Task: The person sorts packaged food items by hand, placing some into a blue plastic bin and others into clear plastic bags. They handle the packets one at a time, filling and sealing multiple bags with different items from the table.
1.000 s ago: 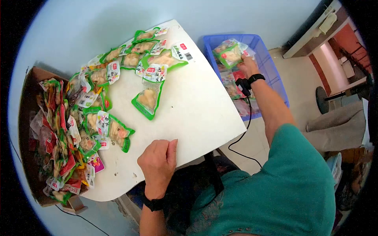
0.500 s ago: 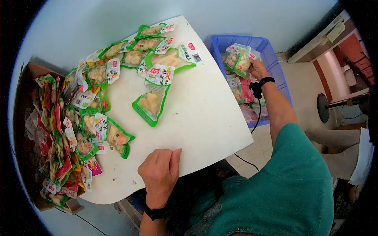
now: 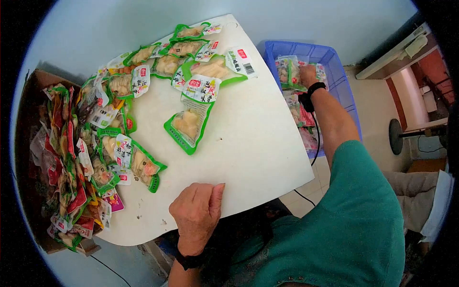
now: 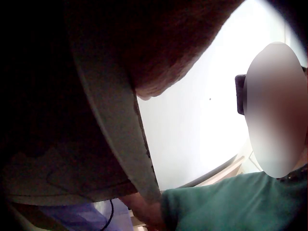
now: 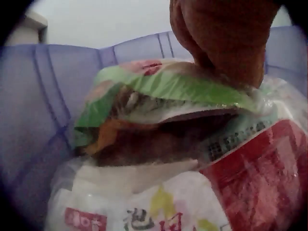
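My right hand [image 3: 308, 75] is down inside the blue basket [image 3: 345, 95], among clear-fronted, green-edged food packets. In the right wrist view its fingers [image 5: 238, 57] bend down onto a green-edged packet [image 5: 178, 89], gripping its upper edge; the fingertips are hidden behind the film. A packet with a white printed label [image 5: 159, 207] lies in front of it. My left hand [image 3: 197, 210] rests at the near edge of the white table [image 3: 248, 148], loosely curled around nothing, thumb uppermost. Nearest to it on the tabletop is a green-edged packet [image 3: 187, 124] with a white label.
A cardboard box [image 3: 29, 103] packed with upright packets stands at the left. Several green-edged packets [image 3: 119, 86] lie along the table's back and left side. A black cable [image 3: 317, 138] hangs from the right wrist past the table edge. A pale wall [image 3: 306, 21] rises behind.
My right hand has lowered into the basket with its packet, which was held up and turned before. The left hand stays at the table edge. The head view has shifted slightly.
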The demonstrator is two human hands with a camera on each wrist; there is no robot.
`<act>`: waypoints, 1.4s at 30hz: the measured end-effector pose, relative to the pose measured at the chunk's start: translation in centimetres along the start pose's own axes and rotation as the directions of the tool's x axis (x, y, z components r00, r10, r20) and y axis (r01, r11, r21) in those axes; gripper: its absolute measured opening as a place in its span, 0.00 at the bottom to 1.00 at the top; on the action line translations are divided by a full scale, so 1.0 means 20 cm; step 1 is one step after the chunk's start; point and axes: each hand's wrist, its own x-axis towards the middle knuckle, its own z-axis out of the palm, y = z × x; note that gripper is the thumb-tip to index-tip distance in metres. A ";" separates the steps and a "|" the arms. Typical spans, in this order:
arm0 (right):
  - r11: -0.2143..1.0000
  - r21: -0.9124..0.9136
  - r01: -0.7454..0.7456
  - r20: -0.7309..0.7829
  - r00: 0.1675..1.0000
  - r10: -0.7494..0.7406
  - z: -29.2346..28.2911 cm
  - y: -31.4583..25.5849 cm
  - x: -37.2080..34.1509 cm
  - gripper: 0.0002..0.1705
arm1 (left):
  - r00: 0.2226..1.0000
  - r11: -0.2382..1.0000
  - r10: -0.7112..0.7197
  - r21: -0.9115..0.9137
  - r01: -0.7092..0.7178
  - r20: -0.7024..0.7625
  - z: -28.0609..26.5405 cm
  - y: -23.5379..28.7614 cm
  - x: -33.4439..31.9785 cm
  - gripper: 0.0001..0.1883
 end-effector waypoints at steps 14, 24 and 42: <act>0.953 0.291 0.087 -0.116 0.992 -0.055 -0.26 -0.52 -0.39 0.43 | 1.000 1.000 -0.004 -0.003 0.004 0.004 0.00 -0.01 0.00 0.12; 0.954 -0.092 0.284 -0.023 0.957 -0.288 -0.23 -0.54 -0.38 0.31 | 1.000 1.000 -0.017 -0.022 0.017 -0.001 -0.01 0.00 0.00 0.12; 0.923 0.337 0.184 -0.015 0.982 -0.191 -0.77 -0.43 -0.46 0.37 | 0.983 0.988 0.060 -0.131 -0.083 -0.175 -0.01 -0.04 -0.04 0.14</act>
